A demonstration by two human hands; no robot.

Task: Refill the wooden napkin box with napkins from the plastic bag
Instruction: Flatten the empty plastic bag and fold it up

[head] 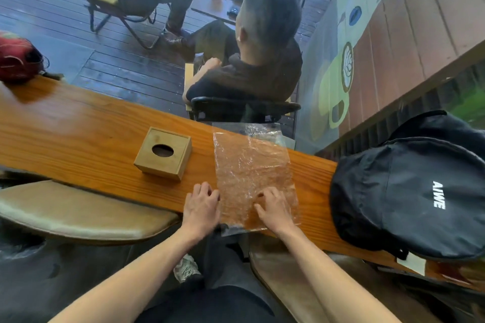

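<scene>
One box, wooden, closed, sits centre frame on the counter; its round top hole looks dark, and I see no napkin poking out. Just right of it lies the bag, clear plastic, flat and crinkled, apart from the box; I see nothing inside, and its near edge overhangs the counter's front. I note the left hand at lower centre, fingers curled, resting at the bag's left edge; whether it pinches the plastic I cannot tell. Right hand lies on the bag's lower part, fingers bent and pressing down, gripping nothing that I can see. At right frame a black backpack rests on the counter. At upper left is a red bundle. Beyond the counter a seated person faces away.
</scene>
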